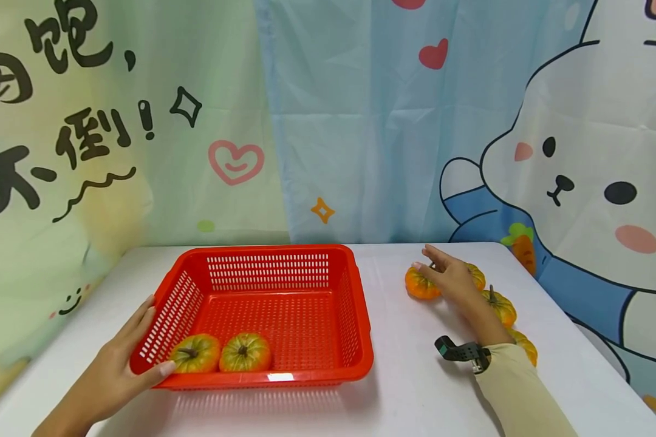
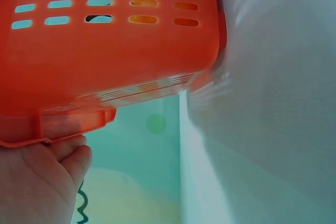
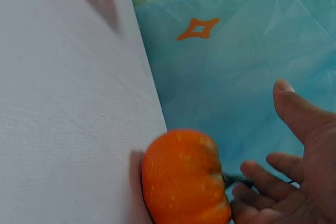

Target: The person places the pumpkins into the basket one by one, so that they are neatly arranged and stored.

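Note:
A red plastic basket (image 1: 284, 379) stands on the table, with two small orange-green pumpkins, a left one (image 1: 195, 353) and a right one (image 1: 246, 352), inside along its front wall. My left hand (image 1: 112, 370) holds the basket's front left corner, thumb at the front rim and fingers along the left rim. To the right, my right hand (image 1: 454, 279) hovers over an orange pumpkin (image 1: 422, 284), its fingers spread and the thumb apart. In the right wrist view that pumpkin (image 3: 184, 179) sits on the table, its stem close to the fingertips; whether they touch it I cannot tell.
More pumpkins stand in a row along the table's right side: one behind the hand (image 1: 477, 276), another (image 1: 501, 308) beside the wrist, and one (image 1: 525, 346) partly hidden by the sleeve. A printed curtain (image 1: 350, 152) hangs behind the white table (image 1: 410, 388).

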Demonstrator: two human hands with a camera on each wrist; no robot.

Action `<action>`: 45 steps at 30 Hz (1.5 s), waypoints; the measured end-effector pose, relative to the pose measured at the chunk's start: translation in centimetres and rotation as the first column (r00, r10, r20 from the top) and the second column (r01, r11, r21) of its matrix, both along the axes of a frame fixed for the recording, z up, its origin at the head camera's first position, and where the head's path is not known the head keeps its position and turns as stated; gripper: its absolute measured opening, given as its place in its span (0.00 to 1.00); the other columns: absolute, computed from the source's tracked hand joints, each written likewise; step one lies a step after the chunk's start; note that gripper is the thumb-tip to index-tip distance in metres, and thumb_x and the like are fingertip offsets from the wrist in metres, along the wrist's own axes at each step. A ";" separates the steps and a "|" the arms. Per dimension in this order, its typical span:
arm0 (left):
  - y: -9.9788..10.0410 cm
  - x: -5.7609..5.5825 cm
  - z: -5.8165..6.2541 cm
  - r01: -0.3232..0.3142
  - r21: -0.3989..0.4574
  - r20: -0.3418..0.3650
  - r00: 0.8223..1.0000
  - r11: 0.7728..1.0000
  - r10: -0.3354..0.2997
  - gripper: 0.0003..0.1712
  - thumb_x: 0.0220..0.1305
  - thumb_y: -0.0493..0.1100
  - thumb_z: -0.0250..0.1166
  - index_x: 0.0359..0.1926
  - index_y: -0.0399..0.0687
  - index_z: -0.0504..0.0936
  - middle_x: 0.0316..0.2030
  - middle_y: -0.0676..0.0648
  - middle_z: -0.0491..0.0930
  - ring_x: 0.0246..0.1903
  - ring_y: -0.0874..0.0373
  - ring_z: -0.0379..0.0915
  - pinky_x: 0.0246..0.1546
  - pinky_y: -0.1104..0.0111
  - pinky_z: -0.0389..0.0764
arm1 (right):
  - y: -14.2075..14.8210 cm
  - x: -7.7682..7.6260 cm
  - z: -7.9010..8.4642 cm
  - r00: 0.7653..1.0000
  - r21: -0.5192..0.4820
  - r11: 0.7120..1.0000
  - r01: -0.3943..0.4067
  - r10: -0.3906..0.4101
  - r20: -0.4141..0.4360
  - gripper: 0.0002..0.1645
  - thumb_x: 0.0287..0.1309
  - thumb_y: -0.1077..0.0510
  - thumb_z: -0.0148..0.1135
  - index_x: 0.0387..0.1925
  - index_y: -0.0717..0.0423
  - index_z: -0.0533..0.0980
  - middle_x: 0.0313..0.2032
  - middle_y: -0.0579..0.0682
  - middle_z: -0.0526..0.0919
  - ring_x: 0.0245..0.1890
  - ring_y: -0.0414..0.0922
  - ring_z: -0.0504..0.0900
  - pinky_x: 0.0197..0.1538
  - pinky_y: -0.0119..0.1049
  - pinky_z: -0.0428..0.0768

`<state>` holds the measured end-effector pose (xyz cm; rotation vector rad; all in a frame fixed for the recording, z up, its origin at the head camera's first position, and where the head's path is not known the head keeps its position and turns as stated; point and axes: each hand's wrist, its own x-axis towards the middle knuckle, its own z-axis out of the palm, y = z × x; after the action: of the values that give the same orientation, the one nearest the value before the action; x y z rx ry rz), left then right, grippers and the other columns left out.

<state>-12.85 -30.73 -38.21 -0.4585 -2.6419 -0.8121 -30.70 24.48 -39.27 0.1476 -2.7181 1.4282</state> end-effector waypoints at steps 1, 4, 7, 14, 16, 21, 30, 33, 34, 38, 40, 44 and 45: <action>0.0 0.0 0.0 -0.001 0.000 0.004 1.000 1.000 0.001 0.54 0.54 0.47 0.72 0.75 0.41 0.51 0.75 0.49 0.46 0.69 0.57 0.48 0.52 0.89 0.45 | 0.0 0.0 0.0 1.000 0.007 1.000 -0.014 0.014 -0.004 0.54 0.59 0.33 0.59 0.75 0.56 0.51 0.70 0.59 0.60 0.69 0.59 0.58 0.66 0.51 0.59; 0.1 0.0 -0.1 0.003 0.004 0.007 1.000 1.000 -0.003 0.54 0.54 0.47 0.72 0.75 0.41 0.51 0.75 0.49 0.46 0.69 0.53 0.49 0.53 0.89 0.45 | 0.0 0.1 -0.1 0.999 0.003 0.999 -0.032 0.032 -0.022 0.52 0.61 0.35 0.59 0.75 0.58 0.52 0.70 0.60 0.60 0.70 0.58 0.57 0.66 0.50 0.59; 0.1 0.0 -0.2 0.004 0.006 0.004 1.000 1.000 -0.004 0.54 0.54 0.46 0.72 0.75 0.40 0.52 0.76 0.51 0.46 0.68 0.52 0.49 0.53 0.89 0.46 | 0.0 0.2 -0.1 1.000 0.003 1.000 -0.009 0.009 -0.022 0.50 0.63 0.39 0.59 0.74 0.61 0.53 0.70 0.62 0.60 0.70 0.58 0.56 0.67 0.50 0.58; 0.0 0.0 0.0 -0.003 -0.010 0.011 1.000 1.000 0.003 0.54 0.54 0.47 0.71 0.75 0.39 0.51 0.75 0.48 0.46 0.66 0.40 0.52 0.52 0.89 0.45 | -0.1 -0.3 -0.7 0.999 0.010 1.000 -0.010 0.009 0.036 0.45 0.66 0.47 0.60 0.73 0.66 0.53 0.69 0.66 0.60 0.69 0.62 0.57 0.66 0.51 0.59; -0.1 0.0 0.2 -0.009 -0.015 0.019 1.000 1.000 0.009 0.54 0.55 0.48 0.71 0.75 0.39 0.51 0.75 0.47 0.46 0.66 0.38 0.53 0.51 0.89 0.45 | -0.2 -0.5 -0.9 0.999 0.000 1.000 -0.011 0.011 0.041 0.44 0.66 0.48 0.59 0.72 0.67 0.53 0.68 0.67 0.60 0.68 0.62 0.58 0.66 0.51 0.59; -0.1 0.0 0.2 -0.008 -0.011 0.015 1.000 1.000 0.008 0.53 0.55 0.48 0.71 0.75 0.39 0.52 0.75 0.46 0.47 0.67 0.42 0.52 0.52 0.89 0.45 | -0.4 -0.6 -1.4 1.000 0.050 0.999 -0.004 0.002 0.030 0.38 0.68 0.50 0.56 0.70 0.67 0.60 0.65 0.69 0.65 0.65 0.63 0.63 0.65 0.53 0.62; 0.1 0.0 0.4 -0.011 -0.005 0.030 0.999 1.000 0.011 0.53 0.55 0.48 0.70 0.75 0.40 0.52 0.75 0.46 0.47 0.66 0.39 0.53 0.51 0.90 0.46 | -0.5 -0.7 -2.0 0.996 0.039 0.999 0.032 -0.035 0.081 0.32 0.68 0.53 0.56 0.67 0.65 0.65 0.65 0.68 0.66 0.64 0.63 0.64 0.64 0.54 0.62; 0.0 0.0 0.4 -0.012 -0.011 0.030 0.999 1.000 0.013 0.53 0.55 0.48 0.70 0.75 0.39 0.52 0.75 0.46 0.47 0.67 0.39 0.52 0.51 0.89 0.45 | -0.6 -0.8 -2.0 0.995 0.043 0.998 0.038 -0.042 0.092 0.32 0.69 0.52 0.56 0.67 0.67 0.65 0.65 0.68 0.67 0.63 0.62 0.64 0.65 0.53 0.62; 0.0 0.0 0.4 -0.013 -0.013 0.030 0.999 1.000 0.014 0.53 0.56 0.48 0.70 0.75 0.40 0.51 0.75 0.47 0.46 0.67 0.40 0.52 0.51 0.89 0.45 | -0.6 -0.8 -2.0 0.994 0.042 0.998 0.039 -0.042 0.097 0.32 0.69 0.52 0.56 0.67 0.67 0.65 0.64 0.68 0.67 0.63 0.62 0.64 0.64 0.53 0.62; -0.1 0.0 0.3 -0.005 -0.011 0.015 1.000 1.000 0.005 0.53 0.55 0.47 0.71 0.75 0.38 0.52 0.75 0.46 0.47 0.69 0.51 0.49 0.52 0.89 0.45 | -0.8 -0.8 -2.2 0.994 0.038 0.998 0.041 -0.044 0.103 0.34 0.68 0.49 0.56 0.66 0.66 0.67 0.64 0.67 0.68 0.62 0.61 0.66 0.63 0.52 0.65; -0.1 0.0 0.2 0.000 -0.011 0.008 1.000 1.000 0.000 0.53 0.55 0.47 0.71 0.75 0.38 0.52 0.75 0.46 0.47 0.69 0.53 0.49 0.53 0.89 0.45 | -0.9 -0.9 -2.3 0.995 0.033 0.999 0.040 -0.043 0.095 0.34 0.68 0.48 0.56 0.66 0.66 0.67 0.64 0.67 0.68 0.61 0.60 0.67 0.62 0.51 0.66; -0.1 0.0 0.2 0.000 -0.010 0.009 1.000 1.000 0.000 0.53 0.55 0.47 0.71 0.75 0.38 0.52 0.75 0.47 0.47 0.68 0.49 0.50 0.52 0.89 0.45 | -0.9 -1.0 -2.3 0.996 -0.003 0.999 0.034 -0.034 0.083 0.35 0.68 0.46 0.56 0.67 0.64 0.67 0.65 0.65 0.68 0.62 0.60 0.67 0.62 0.50 0.67; -0.1 0.0 0.2 -0.002 -0.011 0.010 1.000 1.000 0.002 0.53 0.55 0.47 0.71 0.75 0.38 0.52 0.75 0.47 0.47 0.68 0.48 0.51 0.52 0.89 0.45 | -1.0 -1.0 -2.2 0.996 -0.018 0.999 0.032 -0.031 0.080 0.35 0.68 0.45 0.56 0.67 0.64 0.66 0.65 0.65 0.67 0.63 0.59 0.66 0.62 0.50 0.66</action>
<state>-12.82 -30.80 -37.98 -0.4557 -2.6567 -0.8010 -31.71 23.48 -41.48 0.0471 -2.7558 1.4821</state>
